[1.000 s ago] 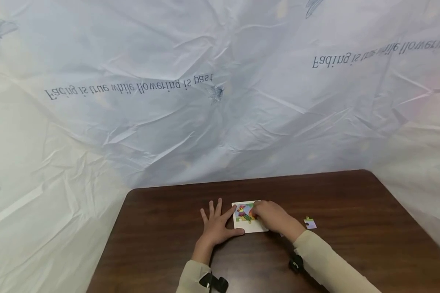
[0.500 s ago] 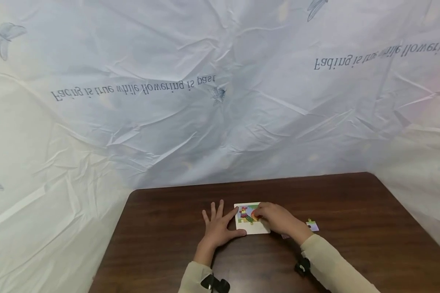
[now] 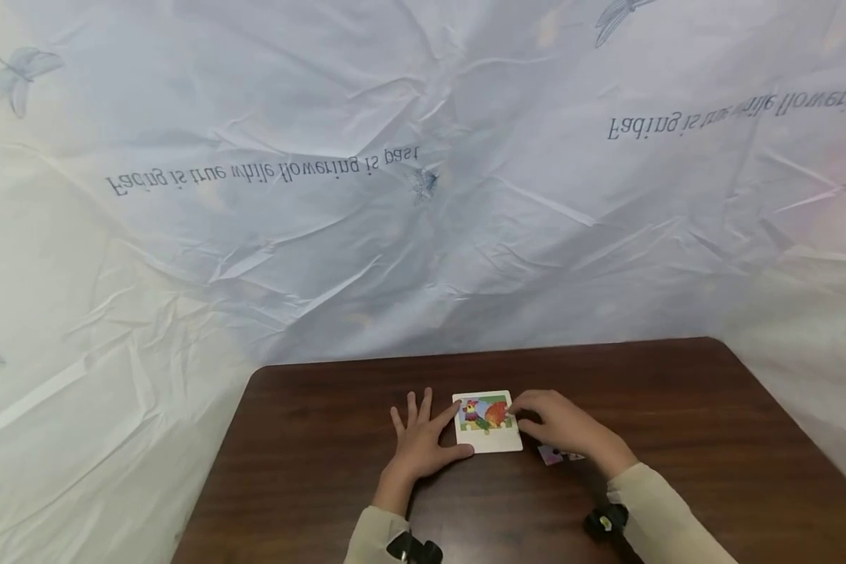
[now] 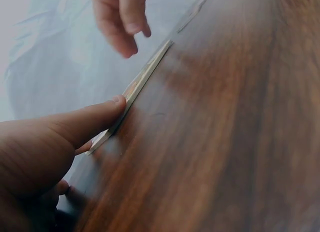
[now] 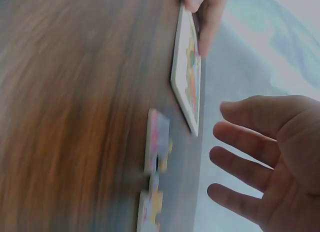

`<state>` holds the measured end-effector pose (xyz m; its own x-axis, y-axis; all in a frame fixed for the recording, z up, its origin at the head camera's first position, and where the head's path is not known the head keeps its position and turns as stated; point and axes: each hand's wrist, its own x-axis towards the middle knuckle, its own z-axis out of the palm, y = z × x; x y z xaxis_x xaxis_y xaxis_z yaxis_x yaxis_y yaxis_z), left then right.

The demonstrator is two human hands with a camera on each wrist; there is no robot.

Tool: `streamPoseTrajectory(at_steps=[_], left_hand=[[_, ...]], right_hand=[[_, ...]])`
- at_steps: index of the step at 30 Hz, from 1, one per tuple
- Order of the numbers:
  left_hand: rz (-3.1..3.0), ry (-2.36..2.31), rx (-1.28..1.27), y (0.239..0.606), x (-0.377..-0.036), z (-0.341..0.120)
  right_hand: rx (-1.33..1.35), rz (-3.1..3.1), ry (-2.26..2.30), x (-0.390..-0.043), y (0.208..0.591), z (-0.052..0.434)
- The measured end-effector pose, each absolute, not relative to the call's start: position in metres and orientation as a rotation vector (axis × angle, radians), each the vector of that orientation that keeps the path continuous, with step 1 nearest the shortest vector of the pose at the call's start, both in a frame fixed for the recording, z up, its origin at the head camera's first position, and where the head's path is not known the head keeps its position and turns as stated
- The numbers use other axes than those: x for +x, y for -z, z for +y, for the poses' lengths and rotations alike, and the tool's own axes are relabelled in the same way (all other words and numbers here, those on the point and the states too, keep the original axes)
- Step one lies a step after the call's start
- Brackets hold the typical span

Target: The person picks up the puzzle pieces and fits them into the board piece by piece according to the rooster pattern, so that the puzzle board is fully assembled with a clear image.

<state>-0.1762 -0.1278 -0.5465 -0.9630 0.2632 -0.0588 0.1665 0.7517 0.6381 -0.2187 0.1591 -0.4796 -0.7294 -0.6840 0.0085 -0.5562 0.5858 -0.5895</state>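
A small white puzzle board (image 3: 489, 444) lies on the table, with joined pieces showing a colourful bird (image 3: 492, 413) across its upper part. My left hand (image 3: 421, 445) rests at its left side, fingers spread, the thumb on the near corner and the index finger at the left edge. In the left wrist view the thumb (image 4: 102, 114) touches the board's edge. Just off the board's right edge is my right hand (image 3: 560, 423), fingers apart and nothing between them in the right wrist view. Loose puzzle pieces (image 5: 157, 137) lie beneath and beside it, partly hidden in the head view.
The dark brown wooden table (image 3: 310, 470) has rounded far corners. A crumpled pale sheet (image 3: 423, 274) with printed lettering hangs behind and around it. Dark straps with small devices (image 3: 606, 520) sit on both wrists.
My right hand has drawn back rightward from the board, uncovering the bird's orange part. It now covers a loose piece at the right, while others show below it. The left hand stays put.
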Motion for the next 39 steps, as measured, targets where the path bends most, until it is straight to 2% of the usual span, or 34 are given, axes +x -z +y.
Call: streamPoseTrajectory(at_steps=[8, 12, 18, 31, 39], left_hand=[[2.814, -0.983, 0.357, 0.547, -0.183, -0.131], [2.814, -0.979, 0.371, 0.548, -0.187, -0.133], [2.817, -0.975, 0.372, 0.550, -0.194, -0.137], [2.801, -0.984, 0.447, 0.551, -0.206, -0.143], [2.806, -0.964, 0.468, 0.550, -0.214, -0.147]], right_hand=[[-0.963, 2.565, 0.720, -0.206, 0.475, 0.184], [-1.020, 2.577, 0.654, -0.201, 0.476, 0.190], [-1.082, 2.677, 0.556, -0.201, 0.487, 0.181], [-0.915, 2.782, 0.764, -0.204, 0.502, 0.164], [-0.900, 2.807, 0.877, -0.210, 0.502, 0.145]])
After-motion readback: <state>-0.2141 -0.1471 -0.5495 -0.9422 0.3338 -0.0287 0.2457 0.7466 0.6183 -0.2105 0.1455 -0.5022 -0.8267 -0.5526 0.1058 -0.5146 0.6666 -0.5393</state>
